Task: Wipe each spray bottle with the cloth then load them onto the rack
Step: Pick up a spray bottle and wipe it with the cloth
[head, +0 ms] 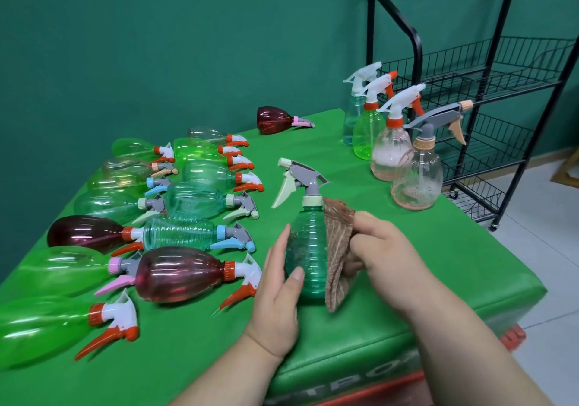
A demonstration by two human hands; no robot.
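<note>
A teal ribbed spray bottle [308,255] with a grey and cream trigger head stands upright near the table's front. My left hand [280,283] grips its left side, thumb across the front. My right hand [382,255] holds a brown striped cloth [336,249] against the bottle's right side. Several green, teal and dark red spray bottles [175,236] lie on their sides at the left. Several upright bottles [391,142] stand at the back right. The black wire rack [488,86] stands beyond the table's right end, its shelves bare.
A green cloth covers the table [407,280]. One dark red bottle [275,119] lies alone at the back edge. A green wall is behind. Pale tiled floor [545,249] shows to the right, and the rack stands on castors there.
</note>
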